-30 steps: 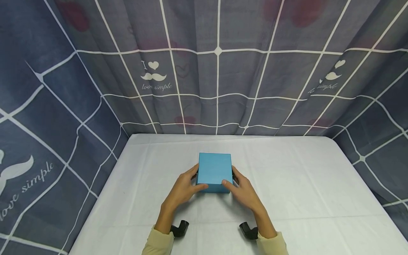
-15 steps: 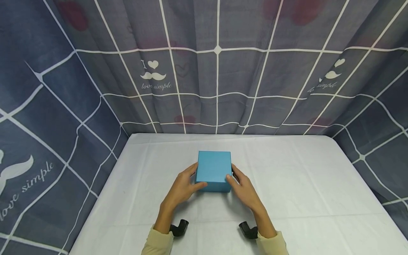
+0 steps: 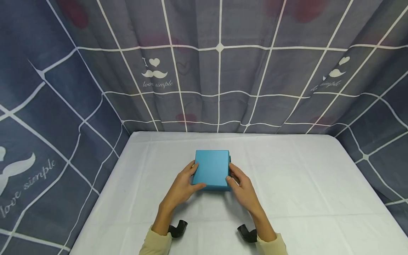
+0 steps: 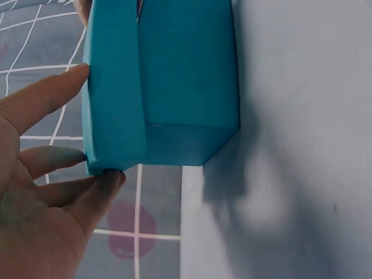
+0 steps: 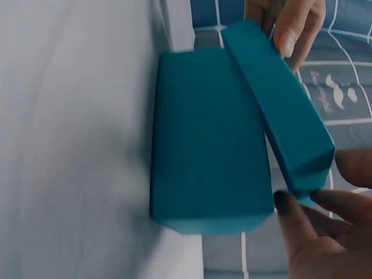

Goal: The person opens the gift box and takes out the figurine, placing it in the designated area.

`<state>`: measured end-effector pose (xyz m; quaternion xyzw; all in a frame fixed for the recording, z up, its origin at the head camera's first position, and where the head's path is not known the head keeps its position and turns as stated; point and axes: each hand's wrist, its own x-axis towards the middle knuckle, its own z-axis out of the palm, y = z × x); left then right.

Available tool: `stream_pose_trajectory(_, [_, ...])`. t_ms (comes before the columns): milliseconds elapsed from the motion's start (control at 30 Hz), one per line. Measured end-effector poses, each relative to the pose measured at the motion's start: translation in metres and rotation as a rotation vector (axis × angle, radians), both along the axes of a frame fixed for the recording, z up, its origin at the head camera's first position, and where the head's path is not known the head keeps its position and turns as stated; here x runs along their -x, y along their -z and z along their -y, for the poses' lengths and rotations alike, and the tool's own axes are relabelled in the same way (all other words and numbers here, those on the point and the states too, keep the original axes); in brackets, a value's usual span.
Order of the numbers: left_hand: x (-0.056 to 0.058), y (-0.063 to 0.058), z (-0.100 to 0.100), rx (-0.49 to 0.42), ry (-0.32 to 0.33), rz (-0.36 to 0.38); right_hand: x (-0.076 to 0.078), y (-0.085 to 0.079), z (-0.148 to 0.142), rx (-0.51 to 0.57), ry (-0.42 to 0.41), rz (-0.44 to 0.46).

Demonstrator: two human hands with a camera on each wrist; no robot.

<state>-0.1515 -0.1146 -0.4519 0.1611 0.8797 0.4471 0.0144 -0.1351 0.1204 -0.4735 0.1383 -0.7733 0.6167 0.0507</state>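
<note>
On the white tablecloth (image 3: pixel 302 177): the blue box base (image 5: pixel 209 139) appeared to rest flat, with a blue lid (image 3: pixel 211 167) tilted over it.
Lid angle: the right side stood raised above a wedge-shaped gap, while the left side sat down over the walls of the blue box base.
Left hand (image 3: pixel 181 185): its fingertips pinched the blue lid at the left end, along the near and left edges — none could be seen gripping the blue box base.
Right hand (image 3: pixel 243 189): its fingers pinched the raised right corner, one fingertip close beside the gap; whether it touched the blue box base could not be told.
Direction of travel: one instant did not settle whether the blue lid was bound upward or downward, but the handling advice seemed the same both ways.
Levelling: a good move probably called for matching the height of both sides, since a lopsided rim was likely to bind at the low left end.
Squeeze: a light pinch seemed best — too much inward pressure could have pressed the rim against the walls or bent it.
Base: with no finger plainly holding it, slow and even motion looked wise, lest it be dragged or tipped.
</note>
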Motion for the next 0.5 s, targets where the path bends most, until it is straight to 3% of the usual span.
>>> stream_pose_trajectory(267, [-0.006,-0.003,0.003,0.05,-0.04,0.0,-0.005,-0.007,0.015,0.089,0.017,0.042])
stream_pose_trajectory(500, [-0.011,0.0,0.01,0.08,-0.063,0.022,-0.004,-0.007,0.032,0.097,0.0,0.053])
